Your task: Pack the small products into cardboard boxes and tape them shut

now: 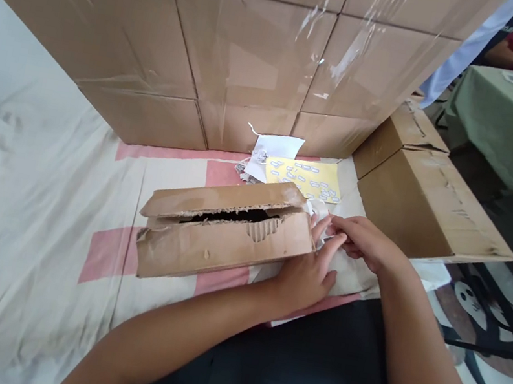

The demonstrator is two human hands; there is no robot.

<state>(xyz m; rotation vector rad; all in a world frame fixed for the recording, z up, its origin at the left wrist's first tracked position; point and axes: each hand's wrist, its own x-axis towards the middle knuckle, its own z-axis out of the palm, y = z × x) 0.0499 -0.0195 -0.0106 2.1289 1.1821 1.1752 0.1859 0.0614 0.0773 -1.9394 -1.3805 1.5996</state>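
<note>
A long, narrow cardboard box (221, 255) with a torn, gaping slit along its top lies in front of me. At its right end my left hand (303, 282) has its fingers bent around a thin white scrap (316, 208), which looks like paper. My right hand (363, 241) meets it there, fingertips pinched together at the scrap's edge; the exact grip is partly hidden. Just behind the hands lies a yellow sheet (305, 177) dotted with small white, dark-edged pieces. A white sheet (276, 149) and some small scraps lie beside it.
Tall stacked cartons (254, 54) wrapped in clear film stand at the back. An opened carton (437, 196) sits to the right. A pink-and-white cloth (68, 200) covers the surface. Farther right, a person in a red top sits at a green-covered table (502, 105).
</note>
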